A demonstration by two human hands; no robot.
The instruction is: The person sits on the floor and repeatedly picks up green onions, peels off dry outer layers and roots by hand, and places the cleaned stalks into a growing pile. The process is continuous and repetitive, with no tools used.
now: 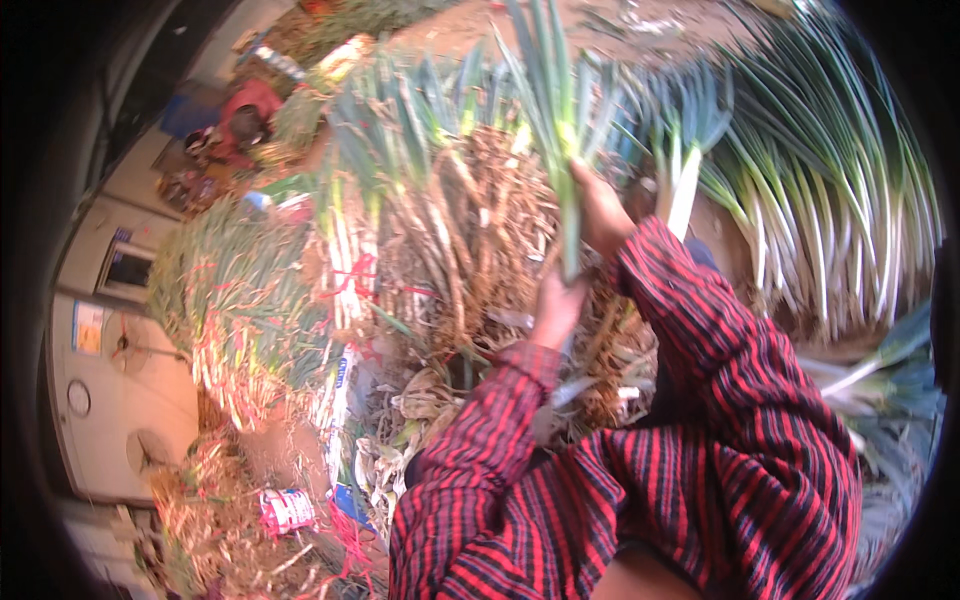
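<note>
My right hand (598, 208) is closed round the green stalk of a long-leaved green onion (564, 142), which stands roughly upright before me. Lower down, my left hand (556, 306) is at the bottom part of that stalk; whether its fingers grip it is blurred. Behind and left of the hands lie untrimmed onions with brown, dirty roots (487, 217). Just right of my right hand is a bunch of white-stemmed onions (684, 187). Peeled leaf scraps (427, 397) lie below my left hand.
Many cleaned green onions (825, 225) lie in a row at the right. Bundles tied with red string (351, 277) and a big onion heap (255, 300) are at the left. A person in red (244, 120) sits at the upper left. A white spool-like pack (286, 510) lies lower left.
</note>
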